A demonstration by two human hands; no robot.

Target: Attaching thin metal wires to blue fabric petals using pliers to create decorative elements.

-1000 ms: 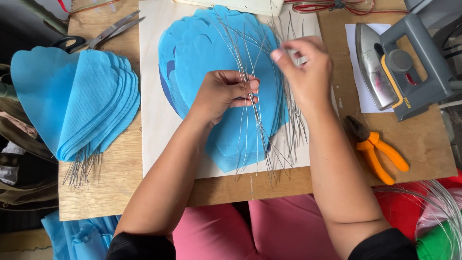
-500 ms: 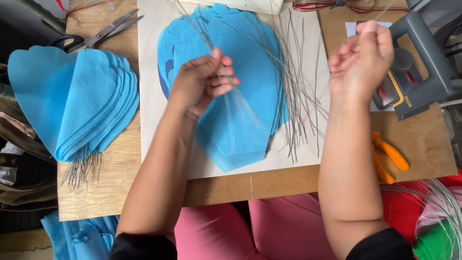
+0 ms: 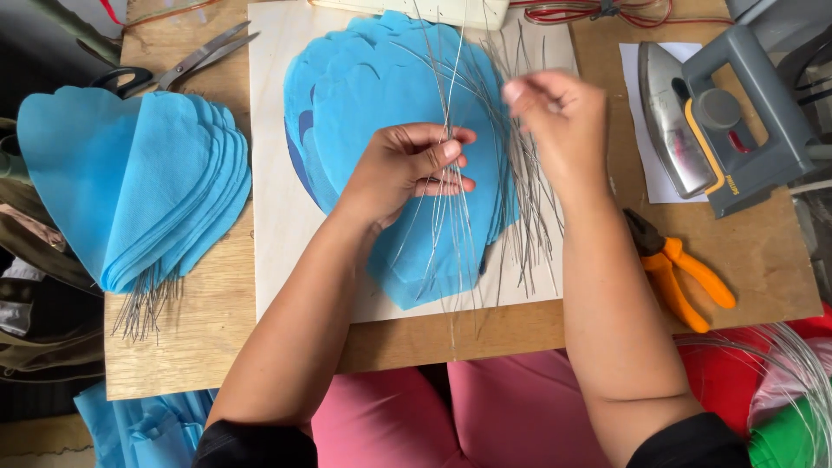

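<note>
The scene is seen from a single camera worn on the head, aimed almost straight down at a wooden table [image 3: 763,260] from close above, so that the tabletop fills most of the frame and its near edge is cut across the lower third. Both forearms are shown entering from the bottom edge and reaching up toward the centre, while the lap is glimpsed at the bottom middle. Only this one view is provided, so nothing is shared with a second view.
</note>
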